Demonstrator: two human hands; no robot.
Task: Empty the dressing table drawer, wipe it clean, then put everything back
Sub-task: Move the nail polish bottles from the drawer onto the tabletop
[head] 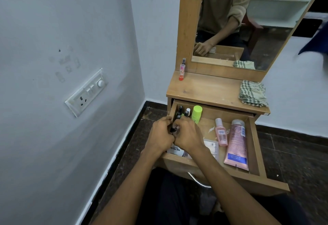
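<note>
Both hands, left hand [160, 134] and right hand [188, 133], pinch small nail-polish bottles [173, 129] in the drawer [255, 146]; likely glass, light, slippery; we grip the caps.

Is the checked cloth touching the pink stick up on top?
Apart. The head view shows the checked cloth at the tabletop's right end, the pink stick at its left, bare wood between.

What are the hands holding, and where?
Both hands, left hand and right hand, grip a small dark bottle between them; exactly where on it is hidden.
</note>
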